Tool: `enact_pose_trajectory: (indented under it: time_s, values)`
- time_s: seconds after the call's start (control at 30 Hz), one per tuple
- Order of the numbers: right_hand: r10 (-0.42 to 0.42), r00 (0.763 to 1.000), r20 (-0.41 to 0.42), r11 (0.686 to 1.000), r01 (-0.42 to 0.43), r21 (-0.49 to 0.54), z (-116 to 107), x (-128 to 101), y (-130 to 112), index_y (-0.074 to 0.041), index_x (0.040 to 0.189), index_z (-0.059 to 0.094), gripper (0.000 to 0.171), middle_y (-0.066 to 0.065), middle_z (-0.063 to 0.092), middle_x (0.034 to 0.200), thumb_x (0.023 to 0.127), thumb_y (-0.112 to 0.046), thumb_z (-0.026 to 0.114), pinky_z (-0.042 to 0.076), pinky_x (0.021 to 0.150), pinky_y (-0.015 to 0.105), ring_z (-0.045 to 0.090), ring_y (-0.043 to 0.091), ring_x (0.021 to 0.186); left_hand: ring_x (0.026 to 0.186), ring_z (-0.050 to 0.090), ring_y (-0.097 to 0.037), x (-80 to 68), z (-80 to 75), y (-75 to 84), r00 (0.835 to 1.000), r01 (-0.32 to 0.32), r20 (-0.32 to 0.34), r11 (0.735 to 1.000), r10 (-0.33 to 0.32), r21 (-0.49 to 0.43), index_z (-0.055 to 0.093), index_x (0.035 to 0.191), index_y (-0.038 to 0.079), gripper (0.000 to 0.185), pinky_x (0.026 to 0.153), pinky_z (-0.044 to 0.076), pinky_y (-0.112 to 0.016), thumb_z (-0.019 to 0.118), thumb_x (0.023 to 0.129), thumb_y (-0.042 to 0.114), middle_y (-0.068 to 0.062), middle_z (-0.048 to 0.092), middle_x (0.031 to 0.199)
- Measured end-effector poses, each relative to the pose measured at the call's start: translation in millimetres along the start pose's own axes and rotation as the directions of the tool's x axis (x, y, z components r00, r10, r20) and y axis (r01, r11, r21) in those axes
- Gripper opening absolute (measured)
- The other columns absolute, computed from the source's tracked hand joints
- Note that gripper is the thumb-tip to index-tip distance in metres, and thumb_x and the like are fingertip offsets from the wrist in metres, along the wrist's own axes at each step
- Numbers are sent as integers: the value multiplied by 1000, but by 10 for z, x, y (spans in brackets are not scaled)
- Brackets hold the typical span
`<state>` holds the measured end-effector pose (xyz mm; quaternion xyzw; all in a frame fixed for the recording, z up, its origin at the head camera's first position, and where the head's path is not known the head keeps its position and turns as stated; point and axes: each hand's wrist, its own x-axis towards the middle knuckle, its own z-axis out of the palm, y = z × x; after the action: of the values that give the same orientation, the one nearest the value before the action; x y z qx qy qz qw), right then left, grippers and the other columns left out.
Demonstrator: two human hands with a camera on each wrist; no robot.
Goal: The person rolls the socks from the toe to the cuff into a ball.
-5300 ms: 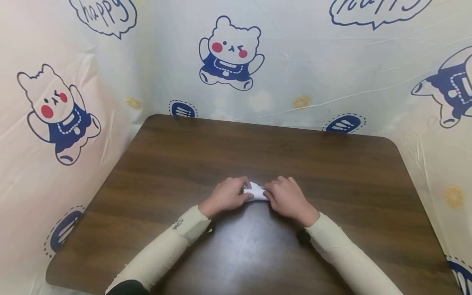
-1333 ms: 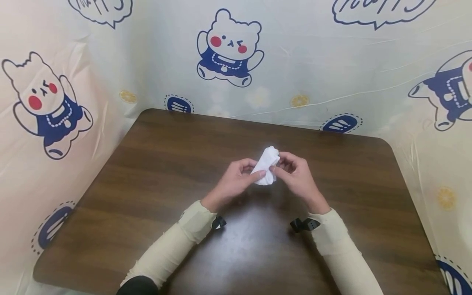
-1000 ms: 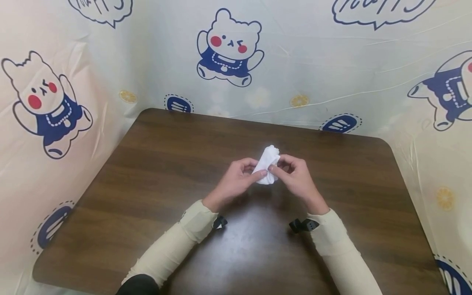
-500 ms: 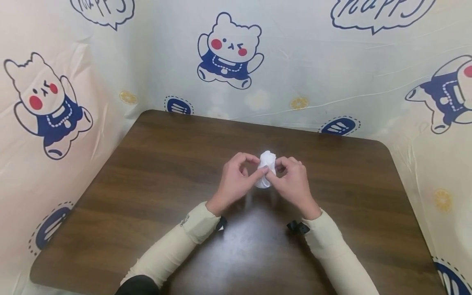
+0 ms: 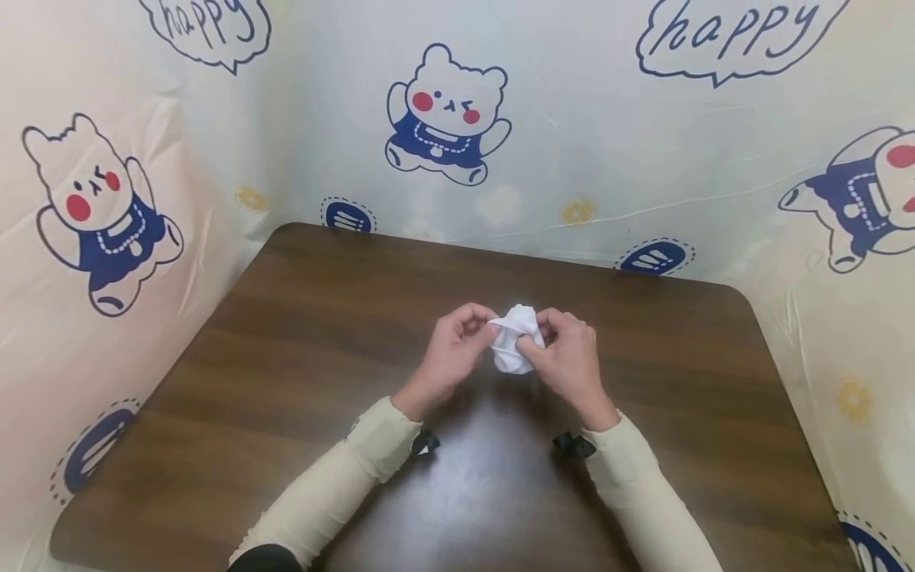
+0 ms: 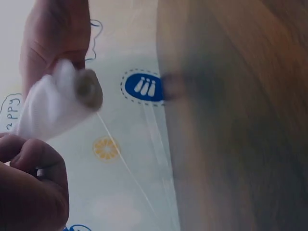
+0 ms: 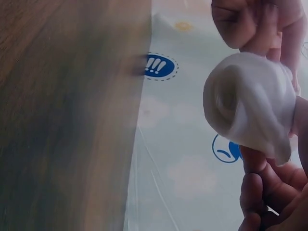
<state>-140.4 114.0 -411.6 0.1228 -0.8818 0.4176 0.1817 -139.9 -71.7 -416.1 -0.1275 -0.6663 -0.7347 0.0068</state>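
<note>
Hands, left (image 5: pixel 452 349) and right (image 5: pixel 567 359), grip rolled white cloth (image 5: pixel 513 343) beneath "happy" backdrop (image 5: pixel 729 36).

We are reading "happy" in a speech bubble (image 5: pixel 739 36) on the backdrop (image 5: pixel 608 135) at upper right, and again in a bubble (image 5: pixel 207 28) at upper left, partly cut by the frame's edge. We are seeing "!!!" in blue ovals (image 5: pixel 654 258) low on the backdrop, also in the right wrist view (image 7: pixel 160 66). In the left wrist view we are making out only "ppy" (image 6: pixel 10 113).
</note>
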Motion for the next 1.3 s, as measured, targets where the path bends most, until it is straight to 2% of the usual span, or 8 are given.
enact_pose_trajectory:
  time_s: [0.13, 0.3, 0.5, 0.6, 0.8, 1.0, 1.13, 1.3]
  values:
    - [5, 1000, 29, 1000, -4, -30, 24, -12, 5, -1, 88, 71, 16, 5, 60, 69, 80, -13, 78, 42, 61, 38, 51, 23, 66, 79, 65, -24, -13, -44, -10, 997, -59, 50, 989, 53, 134, 68, 102, 5, 5, 72, 54, -39, 65, 97, 7, -13, 69, 90]
    - [22, 996, 87, 997, -15, -76, 37, -23, -2, -2, 87, 72, 16, 5, 63, 69, 80, -15, 78, 43, 59, 37, 52, 22, 65, 71, 61, -17, -56, -99, 14, 987, -153, 90, 927, 130, 341, 69, 100, 12, 5, 65, 53, -34, 67, 97, 11, 0, 67, 84]
    - [-23, 976, 215, 985, 59, -163, -3, -44, -62, -5, 89, 77, 16, 2, 66, 73, 79, -16, 80, 39, 64, 37, 48, 20, 68, 73, 59, -16, -75, -140, 12, 984, -164, 130, 903, 122, 396, 69, 101, 13, 6, 67, 53, -34, 68, 96, 10, 5, 67, 86]
    - [-111, 944, 311, 969, 172, -179, -40, -24, -74, -8, 87, 77, 12, -2, 66, 72, 78, -14, 79, 35, 69, 38, 45, 18, 69, 74, 59, -16, -66, -158, 18, 983, -156, 149, 897, 102, 413, 69, 101, 14, 6, 66, 53, -34, 69, 96, 10, 4, 68, 90]
    - [-265, 844, 466, 940, 334, -70, -120, 24, -8, -13, 89, 76, 12, -11, 62, 75, 78, -9, 79, 28, 80, 43, 46, 13, 77, 73, 62, -18, -27, -206, 29, 983, -70, 186, 897, -13, 436, 69, 103, 14, 7, 63, 52, -32, 69, 96, 10, 0, 68, 94]
    - [-380, 776, 504, 919, 377, 112, -147, 11, 85, -20, 93, 75, 16, -16, 53, 78, 83, -8, 76, 22, 81, 43, 44, 10, 83, 72, 67, -22, 31, -255, 18, 964, 52, 235, 954, -125, 296, 72, 102, 6, 7, 64, 53, -39, 68, 96, 6, -6, 70, 97]
    - [-436, 789, 432, 899, 354, 260, -111, -27, 127, -22, 92, 75, 22, -16, 58, 81, 85, -2, 75, 25, 80, 39, 47, 11, 85, 76, 71, -23, 71, -266, -17, 934, 179, 280, 968, -224, 176, 73, 100, -2, 10, 71, 55, -40, 70, 94, 5, -11, 73, 95]
    - [-401, 860, 315, 896, 296, 331, -19, -119, 123, -13, 92, 73, 23, -5, 69, 86, 80, 6, 79, 27, 78, 38, 59, 16, 84, 71, 67, -18, 85, -266, -24, 897, 343, 258, 933, -360, 109, 71, 96, -2, 10, 71, 52, -34, 74, 90, 5, -10, 73, 85]
